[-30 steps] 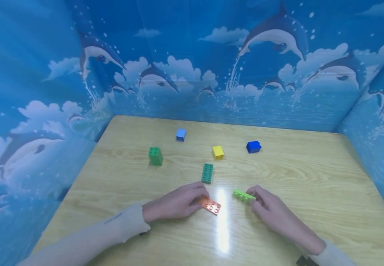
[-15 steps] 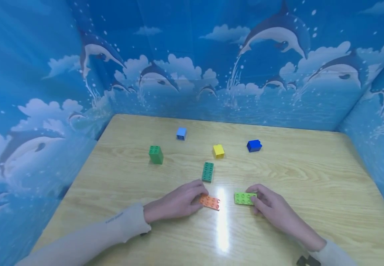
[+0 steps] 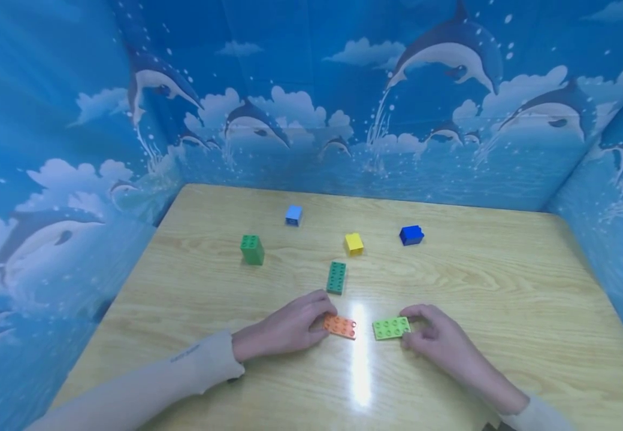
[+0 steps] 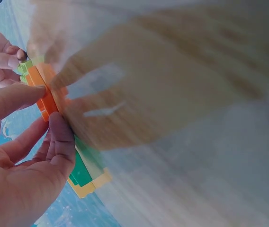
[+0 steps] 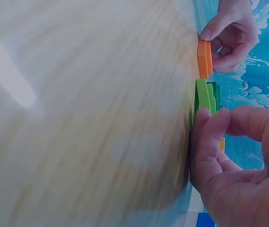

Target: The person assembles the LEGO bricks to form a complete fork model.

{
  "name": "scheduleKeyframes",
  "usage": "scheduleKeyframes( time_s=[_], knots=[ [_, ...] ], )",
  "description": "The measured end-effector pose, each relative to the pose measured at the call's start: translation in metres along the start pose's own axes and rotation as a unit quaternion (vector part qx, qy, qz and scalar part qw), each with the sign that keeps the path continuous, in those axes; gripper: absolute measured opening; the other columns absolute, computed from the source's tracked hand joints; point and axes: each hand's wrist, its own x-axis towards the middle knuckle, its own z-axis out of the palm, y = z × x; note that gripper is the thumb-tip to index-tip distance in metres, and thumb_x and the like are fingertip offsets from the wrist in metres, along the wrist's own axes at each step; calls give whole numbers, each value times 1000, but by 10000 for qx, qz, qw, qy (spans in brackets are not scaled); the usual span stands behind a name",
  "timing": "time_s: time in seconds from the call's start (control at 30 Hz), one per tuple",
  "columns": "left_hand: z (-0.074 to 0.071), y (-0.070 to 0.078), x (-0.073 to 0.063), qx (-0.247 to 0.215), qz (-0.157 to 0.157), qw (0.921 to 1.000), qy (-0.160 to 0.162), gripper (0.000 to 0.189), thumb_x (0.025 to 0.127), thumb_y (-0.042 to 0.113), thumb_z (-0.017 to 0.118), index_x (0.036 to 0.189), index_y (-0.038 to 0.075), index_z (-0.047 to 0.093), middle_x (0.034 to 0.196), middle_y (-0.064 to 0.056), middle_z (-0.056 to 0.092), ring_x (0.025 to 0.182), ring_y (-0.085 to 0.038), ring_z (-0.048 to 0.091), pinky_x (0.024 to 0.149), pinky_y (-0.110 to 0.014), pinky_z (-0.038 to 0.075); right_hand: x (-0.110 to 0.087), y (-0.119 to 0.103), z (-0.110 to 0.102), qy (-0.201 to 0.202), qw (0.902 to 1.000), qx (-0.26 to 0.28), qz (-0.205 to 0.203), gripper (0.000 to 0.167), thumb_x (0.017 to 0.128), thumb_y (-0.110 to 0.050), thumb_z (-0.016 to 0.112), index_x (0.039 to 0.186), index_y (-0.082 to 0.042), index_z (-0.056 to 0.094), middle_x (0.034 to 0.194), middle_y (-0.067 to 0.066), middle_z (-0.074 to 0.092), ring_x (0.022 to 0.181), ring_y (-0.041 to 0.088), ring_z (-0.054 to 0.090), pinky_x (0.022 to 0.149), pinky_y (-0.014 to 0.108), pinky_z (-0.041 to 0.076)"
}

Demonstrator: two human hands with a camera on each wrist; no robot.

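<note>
My left hand (image 3: 295, 323) pinches the left end of a flat orange building brick (image 3: 341, 327), studs up, between thumb and fingers. In the left wrist view the thumb and a fingertip sit on opposite sides of the orange brick (image 4: 43, 92). On the right, my right hand (image 3: 441, 338) grips a flat lime-green building brick (image 3: 391, 328) by its right end, studs up. The right wrist view has the lime brick (image 5: 203, 94) low over the table, pinched at its near end. A small gap separates the two bricks in the head view.
Behind the hands lie a flat dark green brick (image 3: 336, 278), a yellow brick (image 3: 353, 244) and a dark blue brick (image 3: 411, 235). Farther left stand a tall green brick (image 3: 252, 249) and a light blue brick (image 3: 293, 215). Dolphin-print curtains (image 3: 311, 161) border the wooden table (image 3: 478, 263).
The lime brick has turned from tilted to studs up and shifted slightly left and nearer in the right hand. The orange brick has swung to lie straighter; the left hand has barely moved.
</note>
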Motion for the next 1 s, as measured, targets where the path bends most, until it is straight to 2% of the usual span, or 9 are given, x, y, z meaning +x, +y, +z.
scheduleKeyframes(
  time_s=[0.1, 0.23, 0.47, 0.63, 0.87, 1.0],
  knots=[
    [0, 1, -1, -1, -65, 10000, 9, 35, 95, 11, 85, 128, 9, 75, 118, 5, 63, 97, 0, 59, 85, -17, 54, -1, -1, 1, -13, 10000, -42, -42, 56, 88, -5, 85, 139, 3, 62, 133, 19, 61, 85, 23, 69, 67, 31, 62],
    [0, 2, -1, 35, -166, 9999, 5, 36, 94, 13, 86, 128, 9, 75, 116, 5, 62, 96, 0, 58, 84, -17, 54, 0, 0, 3, 68, 9986, -447, -279, 51, 87, -4, 87, 133, 3, 67, 121, 14, 67, 84, 20, 70, 67, 29, 62],
    [1, -1, 0, -262, -382, 9989, -70, 39, 93, 10, 85, 130, 8, 75, 101, 9, 67, 86, -1, 59, 77, -20, 54, 4, -1, 4, 18, 9875, -1291, -905, 40, 90, -5, 87, 126, 2, 73, 97, -2, 69, 80, 11, 65, 69, 26, 60],
    [2, -1, 0, -502, -430, 9978, 6, 39, 92, 5, 85, 129, 5, 74, 95, 8, 69, 82, -1, 60, 76, -19, 55, 7, -1, 4, -216, 9858, -1326, -1008, 37, 91, -7, 87, 125, 0, 74, 88, -7, 67, 75, 8, 63, 66, 25, 58],
    [4, 4, 2, -625, -604, 9961, 125, 39, 91, 3, 86, 129, 3, 75, 90, 8, 68, 77, 0, 60, 72, -17, 56, 10, -2, 5, -394, 9852, -1200, -1160, 36, 91, -10, 87, 123, -1, 74, 88, -7, 66, 76, 8, 63, 66, 25, 58],
    [4, 5, 3, -694, -651, 9954, 100, 39, 91, 3, 86, 128, 3, 75, 89, 9, 68, 75, 0, 60, 70, -17, 56, 12, -6, 9, -474, 9857, -1189, -1098, 34, 92, -12, 87, 122, -3, 74, 88, -7, 66, 78, 9, 63, 67, 25, 58]
  ],
)
